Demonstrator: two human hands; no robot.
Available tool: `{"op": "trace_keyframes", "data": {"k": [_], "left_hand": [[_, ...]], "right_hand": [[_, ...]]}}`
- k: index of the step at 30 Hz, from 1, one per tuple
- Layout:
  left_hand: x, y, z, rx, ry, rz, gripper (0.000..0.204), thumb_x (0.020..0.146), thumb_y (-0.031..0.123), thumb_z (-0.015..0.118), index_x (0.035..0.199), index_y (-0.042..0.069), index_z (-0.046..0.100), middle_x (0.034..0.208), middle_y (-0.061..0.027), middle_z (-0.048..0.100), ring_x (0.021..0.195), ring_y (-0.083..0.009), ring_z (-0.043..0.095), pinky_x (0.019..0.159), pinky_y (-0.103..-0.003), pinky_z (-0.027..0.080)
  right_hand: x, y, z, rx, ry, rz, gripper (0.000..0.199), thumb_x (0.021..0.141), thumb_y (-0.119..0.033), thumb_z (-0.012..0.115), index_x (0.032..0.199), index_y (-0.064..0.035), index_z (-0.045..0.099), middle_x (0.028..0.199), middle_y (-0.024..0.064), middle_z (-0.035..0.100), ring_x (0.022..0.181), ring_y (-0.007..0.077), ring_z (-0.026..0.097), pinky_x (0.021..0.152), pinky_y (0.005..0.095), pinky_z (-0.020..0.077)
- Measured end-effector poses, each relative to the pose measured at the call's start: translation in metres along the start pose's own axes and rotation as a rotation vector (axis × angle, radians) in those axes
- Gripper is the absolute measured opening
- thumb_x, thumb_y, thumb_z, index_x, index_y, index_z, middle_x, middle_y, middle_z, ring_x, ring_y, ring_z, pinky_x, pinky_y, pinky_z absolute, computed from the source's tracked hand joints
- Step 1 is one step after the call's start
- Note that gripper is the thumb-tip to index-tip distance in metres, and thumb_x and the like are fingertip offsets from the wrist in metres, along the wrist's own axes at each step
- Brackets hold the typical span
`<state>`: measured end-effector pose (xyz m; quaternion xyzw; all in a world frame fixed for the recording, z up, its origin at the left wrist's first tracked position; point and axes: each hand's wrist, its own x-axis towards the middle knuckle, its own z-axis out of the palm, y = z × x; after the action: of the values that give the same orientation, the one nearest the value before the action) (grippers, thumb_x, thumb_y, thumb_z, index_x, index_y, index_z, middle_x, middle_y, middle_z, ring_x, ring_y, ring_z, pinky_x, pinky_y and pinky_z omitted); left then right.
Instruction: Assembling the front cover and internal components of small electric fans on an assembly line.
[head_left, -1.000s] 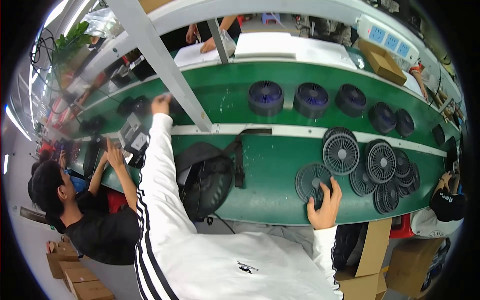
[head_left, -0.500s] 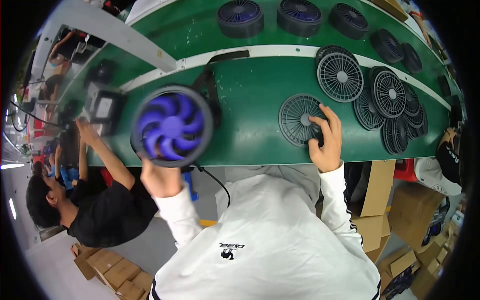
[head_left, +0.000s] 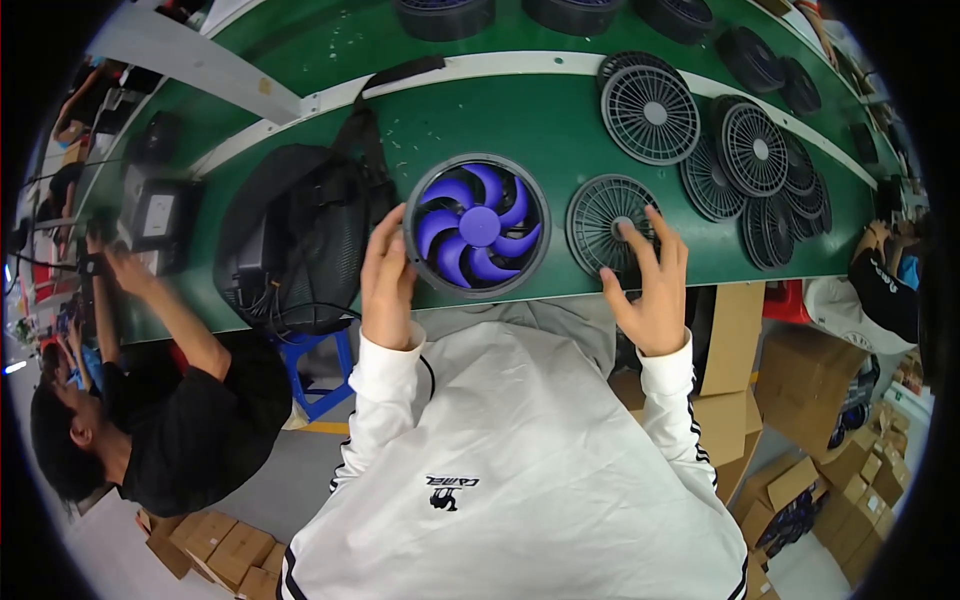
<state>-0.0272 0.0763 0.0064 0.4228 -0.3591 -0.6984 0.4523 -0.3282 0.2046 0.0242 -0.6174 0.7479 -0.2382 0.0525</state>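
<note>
A round fan unit (head_left: 480, 226) with purple blades in a dark grey ring faces up near the bench's front edge. My left hand (head_left: 388, 285) grips its left rim with the fingertips; whether the unit bears fully on the bench is hard to tell. Just right of it is a dark grey round fan grille (head_left: 597, 215) with radial spokes. My right hand (head_left: 655, 285) has its thumb at the grille's near rim and its fingers over the hub and right side. The undersides of the grille and fan are hidden.
More grilles (head_left: 650, 115) lie in overlapping piles at the right. Finished-looking round fan units (head_left: 750, 60) line the far strip beyond a white rail (head_left: 520, 66). A black mesh bag (head_left: 300, 225) lies left. A person in black (head_left: 200, 430) works farther left; cardboard boxes (head_left: 225, 550) stand below.
My left hand has brought the fan unit rightward, next to the grille, uncovering the bag. With my right hand on it, the grille has shifted nearer the front edge. The view has shifted too.
</note>
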Motion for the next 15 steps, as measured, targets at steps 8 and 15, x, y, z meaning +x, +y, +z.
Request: {"op": "trace_keyframes", "data": {"k": [8,15], "left_hand": [[-0.002,0.001,0.006,0.321,0.011,0.148,0.071,0.092,0.022,0.05,0.159,-0.004,0.046,0.153,-0.0217,0.057,0.142,-0.0307,0.053,0.124,-0.042,0.034],[-0.005,-0.007,-0.006,0.326,-0.048,0.173,0.084,0.081,0.026,0.053,0.16,-0.003,0.044,0.159,-0.0246,0.05,0.147,-0.0344,0.048,0.125,-0.044,0.032]], "right_hand": [[0.013,-0.007,0.01,-0.021,-0.031,-0.028,0.075,0.089,-0.028,0.079,0.156,-0.0071,0.053,0.168,0.0282,0.036,0.149,0.0531,0.036,0.121,0.0587,0.0351],[0.025,0.034,-0.018,0.124,-0.196,-0.199,0.072,0.086,-0.025,0.077,0.154,-0.0075,0.057,0.168,0.0281,0.037,0.153,0.0549,0.03,0.124,0.0605,0.0301]]}}
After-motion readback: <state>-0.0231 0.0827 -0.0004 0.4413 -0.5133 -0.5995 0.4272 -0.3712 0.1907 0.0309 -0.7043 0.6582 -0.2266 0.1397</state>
